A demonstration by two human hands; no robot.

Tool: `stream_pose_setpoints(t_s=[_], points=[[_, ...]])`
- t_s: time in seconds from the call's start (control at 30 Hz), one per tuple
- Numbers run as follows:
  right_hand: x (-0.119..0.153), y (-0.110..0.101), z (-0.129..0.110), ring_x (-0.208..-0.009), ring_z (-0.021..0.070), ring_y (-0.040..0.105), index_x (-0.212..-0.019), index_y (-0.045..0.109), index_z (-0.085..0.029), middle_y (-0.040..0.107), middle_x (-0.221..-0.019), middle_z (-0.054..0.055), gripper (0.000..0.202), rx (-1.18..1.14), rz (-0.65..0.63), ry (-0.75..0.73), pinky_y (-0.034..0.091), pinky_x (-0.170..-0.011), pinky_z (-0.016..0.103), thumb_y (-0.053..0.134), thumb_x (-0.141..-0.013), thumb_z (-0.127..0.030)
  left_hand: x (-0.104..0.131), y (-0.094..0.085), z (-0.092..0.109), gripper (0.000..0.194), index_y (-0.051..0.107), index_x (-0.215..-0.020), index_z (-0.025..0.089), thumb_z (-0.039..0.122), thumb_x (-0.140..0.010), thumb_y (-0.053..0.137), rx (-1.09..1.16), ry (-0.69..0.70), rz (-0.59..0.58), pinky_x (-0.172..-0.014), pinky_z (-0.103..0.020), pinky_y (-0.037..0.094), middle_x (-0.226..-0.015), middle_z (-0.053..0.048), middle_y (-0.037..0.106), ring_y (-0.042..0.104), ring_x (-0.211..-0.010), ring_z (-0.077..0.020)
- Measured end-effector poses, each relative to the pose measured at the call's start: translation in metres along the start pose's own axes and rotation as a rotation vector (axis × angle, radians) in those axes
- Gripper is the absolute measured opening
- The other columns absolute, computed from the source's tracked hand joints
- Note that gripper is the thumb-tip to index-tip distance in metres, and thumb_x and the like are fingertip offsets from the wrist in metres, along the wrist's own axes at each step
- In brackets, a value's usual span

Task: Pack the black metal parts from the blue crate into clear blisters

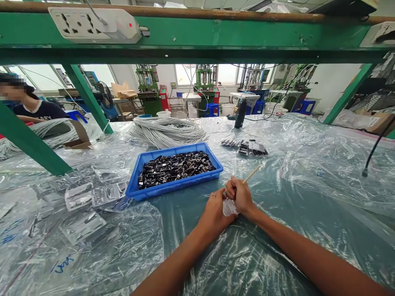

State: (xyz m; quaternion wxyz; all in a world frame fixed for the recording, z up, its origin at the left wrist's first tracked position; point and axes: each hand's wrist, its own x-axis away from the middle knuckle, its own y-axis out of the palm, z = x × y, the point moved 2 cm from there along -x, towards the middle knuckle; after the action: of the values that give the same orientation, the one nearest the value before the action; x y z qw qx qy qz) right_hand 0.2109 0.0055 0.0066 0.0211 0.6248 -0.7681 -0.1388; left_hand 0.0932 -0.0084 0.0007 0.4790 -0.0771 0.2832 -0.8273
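Note:
My right hand (240, 195) is closed around a thin pale stick (252, 174), perhaps a pencil or brush handle; its lower end is hidden by my fingers. Between my two hands lies a small clear-and-white plastic piece (229, 207) with dark marks, and the fingers and thumb of my left hand (214, 211) grip its edges. Both hands rest low over the plastic-covered table (268, 250). Just beyond them on the left stands a blue tray (173, 188) heaped with small black and metallic parts (175, 166).
Behind the tray lies a coil of grey cable (168, 131). Bagged black parts (253, 148) and a dark upright tool (240, 113) stand farther back. Clear plastic packs (78, 196) cover the left side. A green beam (216, 35) spans overhead; a person (40, 107) sits far left.

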Motion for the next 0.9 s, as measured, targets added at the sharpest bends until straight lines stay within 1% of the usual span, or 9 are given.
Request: stream_pose_setpoints(t_s=[0.13, 0.27, 0.33, 0.47, 0.6, 0.67, 0.77, 0.83, 0.9], points=[[-0.001, 0.004, 0.004, -0.038, 0.0093, 0.027, -0.039, 0.034, -0.023, 0.028, -0.037, -0.004, 0.055, 0.122, -0.005, 0.008, 0.023, -0.045, 0.029, 0.049, -0.082, -0.053, -0.001, 0.000, 0.000, 0.045, 0.055, -0.101, 0.018, 0.015, -0.062, 0.078, -0.012, 0.007, 0.022, -0.090, -0.039, 0.046, -0.106, -0.008, 0.063, 0.057, -0.102, -0.0267], [0.004, 0.006, 0.002, -0.038, 0.0096, 0.025, -0.039, 0.034, -0.024, 0.027, -0.036, -0.004, 0.052, 0.119, -0.025, 0.062, 0.020, -0.043, 0.029, 0.046, -0.082, -0.051, 0.000, 0.000, -0.001, 0.039, 0.055, -0.098, 0.018, 0.019, -0.066, 0.077, -0.026, 0.021, 0.037, -0.086, -0.038, 0.046, -0.101, -0.007, 0.063, 0.058, -0.098, -0.0262], [0.009, 0.004, -0.002, -0.037, 0.0094, 0.023, -0.040, 0.034, -0.024, 0.025, -0.036, -0.004, 0.050, 0.129, -0.080, 0.124, 0.017, -0.042, 0.028, 0.045, -0.082, -0.048, 0.002, 0.001, 0.000, 0.034, 0.056, -0.097, 0.018, 0.023, -0.069, 0.076, -0.037, 0.040, 0.036, -0.086, -0.039, 0.046, -0.101, -0.006, 0.063, 0.058, -0.097, -0.0261], [0.015, -0.002, -0.010, -0.036, 0.0076, 0.018, -0.042, 0.035, -0.023, 0.023, -0.037, -0.006, 0.045, 0.106, -0.259, 0.308, 0.013, -0.040, 0.026, 0.046, -0.081, -0.041, 0.004, 0.005, 0.001, 0.035, 0.058, -0.098, 0.018, 0.022, -0.069, 0.076, -0.082, 0.059, 0.018, -0.090, -0.041, 0.045, -0.103, -0.007, 0.063, 0.057, -0.100, -0.0275], [0.016, -0.003, -0.017, -0.037, 0.0066, 0.016, -0.044, 0.035, -0.022, 0.022, -0.039, -0.008, 0.040, 0.040, -0.307, 0.413, 0.010, -0.038, 0.024, 0.047, -0.079, -0.038, 0.005, 0.009, 0.004, 0.041, 0.057, -0.103, 0.018, 0.020, -0.067, 0.077, -0.100, 0.041, 0.025, -0.090, -0.042, 0.046, -0.104, -0.007, 0.063, 0.057, -0.102, -0.0283], [0.019, -0.002, -0.019, -0.037, 0.0066, 0.017, -0.045, 0.034, -0.023, 0.022, -0.040, -0.008, 0.041, 0.072, -0.333, 0.420, 0.011, -0.038, 0.023, 0.046, -0.080, -0.039, 0.005, 0.009, 0.005, 0.033, 0.058, -0.097, 0.019, 0.020, -0.069, 0.075, -0.118, 0.036, 0.040, -0.089, -0.041, 0.046, -0.101, -0.007, 0.063, 0.057, -0.100, -0.0276], [0.023, -0.001, -0.018, -0.038, 0.0072, 0.024, -0.045, 0.036, -0.022, 0.028, -0.040, -0.006, 0.045, 0.168, -0.379, 0.359, 0.016, -0.039, 0.023, 0.047, -0.083, -0.043, 0.005, 0.007, 0.005, 0.020, 0.058, -0.089, 0.019, 0.021, -0.074, 0.072, -0.157, 0.041, 0.030, -0.089, -0.041, 0.045, -0.098, -0.007, 0.063, 0.058, -0.098, -0.0271], [0.020, -0.004, -0.018, -0.037, 0.0071, 0.023, -0.045, 0.037, -0.022, 0.027, -0.040, -0.006, 0.047, 0.153, -0.374, 0.331, 0.015, -0.039, 0.023, 0.048, -0.084, -0.045, 0.004, 0.003, 0.004, 0.029, 0.059, -0.096, 0.018, 0.024, -0.073, 0.075, -0.175, 0.044, -0.005, -0.092, -0.043, 0.044, -0.102, -0.009, 0.063, 0.057, -0.102, -0.0285], [0.013, -0.011, -0.019, -0.036, 0.0059, 0.016, -0.045, 0.034, -0.022, 0.021, -0.041, -0.008, 0.049, 0.040, -0.320, 0.313, 0.011, -0.039, 0.024, 0.050, -0.084, -0.047, 0.004, -0.002, 0.002, 0.056, 0.057, -0.112, 0.016, 0.031, -0.065, 0.084, -0.192, 0.045, -0.032, -0.097, -0.045, 0.043, -0.114, -0.012, 0.061, 0.054, -0.110, -0.0316]])
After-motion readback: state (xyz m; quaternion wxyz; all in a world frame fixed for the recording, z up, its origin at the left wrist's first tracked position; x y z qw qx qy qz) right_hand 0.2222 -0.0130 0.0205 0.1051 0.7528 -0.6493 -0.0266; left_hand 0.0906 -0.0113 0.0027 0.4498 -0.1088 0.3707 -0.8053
